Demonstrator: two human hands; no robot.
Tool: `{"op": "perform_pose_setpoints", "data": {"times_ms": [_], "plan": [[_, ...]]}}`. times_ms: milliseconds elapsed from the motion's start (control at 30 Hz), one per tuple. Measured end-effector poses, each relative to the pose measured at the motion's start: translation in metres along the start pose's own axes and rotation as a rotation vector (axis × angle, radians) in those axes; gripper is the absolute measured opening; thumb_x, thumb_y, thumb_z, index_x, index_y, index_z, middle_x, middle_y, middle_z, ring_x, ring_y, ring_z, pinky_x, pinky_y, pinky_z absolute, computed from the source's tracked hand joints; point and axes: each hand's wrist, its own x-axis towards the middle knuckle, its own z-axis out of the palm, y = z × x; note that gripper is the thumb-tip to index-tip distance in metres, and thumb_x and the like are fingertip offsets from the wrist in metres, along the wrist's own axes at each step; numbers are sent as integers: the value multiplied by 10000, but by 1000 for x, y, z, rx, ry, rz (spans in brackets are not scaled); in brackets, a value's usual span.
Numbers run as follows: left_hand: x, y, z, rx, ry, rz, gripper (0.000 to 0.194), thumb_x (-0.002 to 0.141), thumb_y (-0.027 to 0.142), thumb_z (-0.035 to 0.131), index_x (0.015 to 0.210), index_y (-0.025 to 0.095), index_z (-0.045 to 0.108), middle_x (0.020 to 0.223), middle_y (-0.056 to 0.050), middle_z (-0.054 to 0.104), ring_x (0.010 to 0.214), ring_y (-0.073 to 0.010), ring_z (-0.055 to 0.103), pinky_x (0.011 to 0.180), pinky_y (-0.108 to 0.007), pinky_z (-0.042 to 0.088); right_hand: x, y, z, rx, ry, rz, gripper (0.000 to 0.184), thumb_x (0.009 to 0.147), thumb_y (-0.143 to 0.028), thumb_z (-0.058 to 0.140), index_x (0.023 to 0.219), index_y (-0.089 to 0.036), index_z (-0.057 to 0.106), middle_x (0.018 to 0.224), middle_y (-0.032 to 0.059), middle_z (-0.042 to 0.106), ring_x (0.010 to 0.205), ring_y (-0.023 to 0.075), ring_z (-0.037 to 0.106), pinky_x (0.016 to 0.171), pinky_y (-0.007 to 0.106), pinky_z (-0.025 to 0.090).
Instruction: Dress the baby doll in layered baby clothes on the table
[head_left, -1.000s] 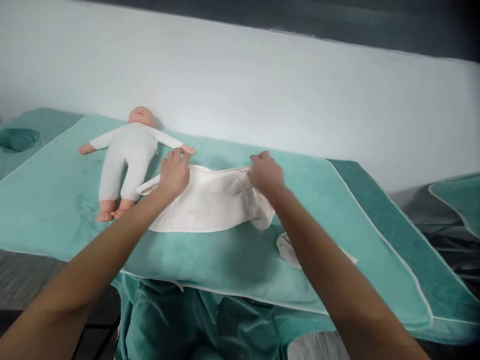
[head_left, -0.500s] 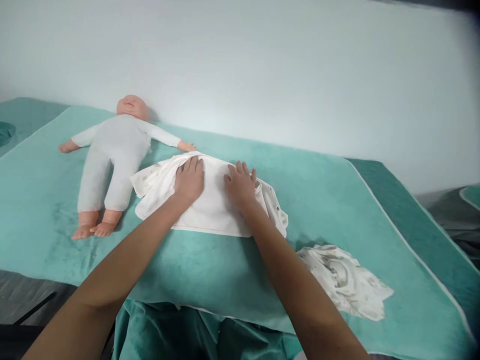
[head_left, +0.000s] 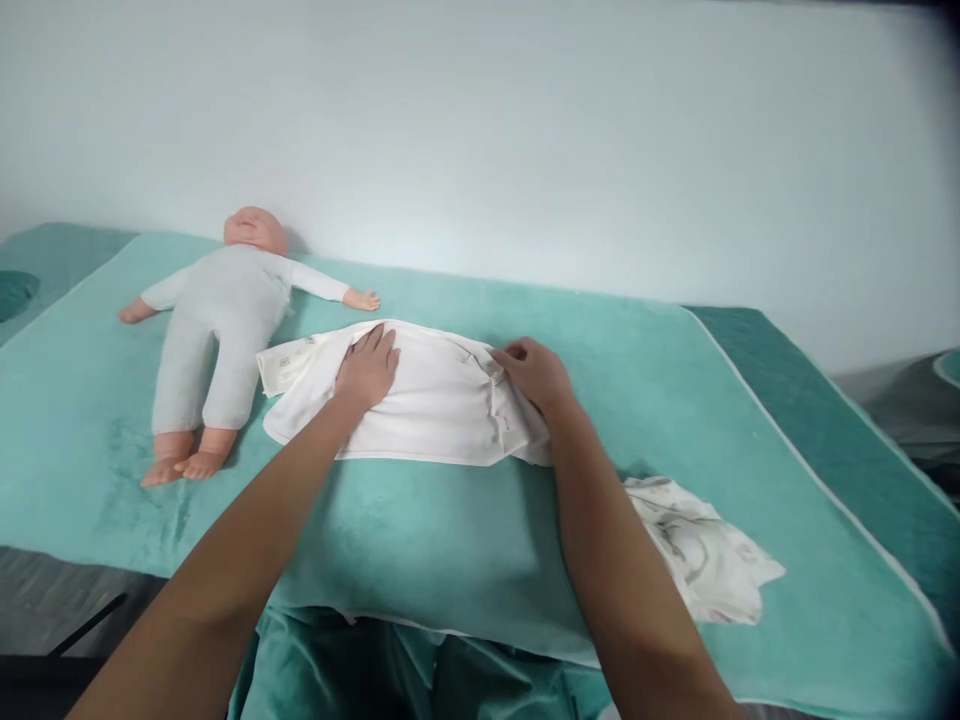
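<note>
A white baby garment (head_left: 442, 410), probably a shirt, lies spread on the green cover in front of me, its printed sleeve pointing left. My left hand (head_left: 367, 368) rests flat on its left part, fingers outstretched. At the garment's upper right, my right hand (head_left: 534, 370) pinches the edge of the cloth between bent fingers; the cloth there is rumpled and partly hidden by the hand. To the left a baby doll (head_left: 225, 300) in a white body suit lies on its back, one arm stretched towards the garment.
A second crumpled printed cloth (head_left: 709, 550) lies at the right, partly behind my right forearm. The green cover (head_left: 420, 530) drapes over the table's front edge. A pale wall (head_left: 480, 140) rises directly behind the table.
My right hand has moved right, from lying flat on the garment to pinching its right edge, and the cloth there has shifted. My left hand stays flat on the left part.
</note>
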Motion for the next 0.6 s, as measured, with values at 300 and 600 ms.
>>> {"op": "perform_pose_setpoints", "data": {"times_ms": [300, 600], "plan": [[1, 2, 1, 46, 26, -8, 545, 1017, 372, 267, 1522, 250, 432, 1627, -73, 371, 1484, -275, 347, 1205, -529, 301, -16, 8, -11, 323, -75, 9, 347, 804, -547, 603, 797, -200, 619, 692, -13, 600, 668, 166, 517, 619, 281, 391], [1, 1, 3, 91, 60, 0, 544, 1020, 369, 252, 1513, 250, 449, 1609, -52, 404, 1469, -261, 371, 1201, -503, 325, -6, 12, -26, 276, 457, -89, 252, 864, -440, 585, 946, -215, 663, 806, 26, 627, 779, 206, 577, 804, 349, 480]]}}
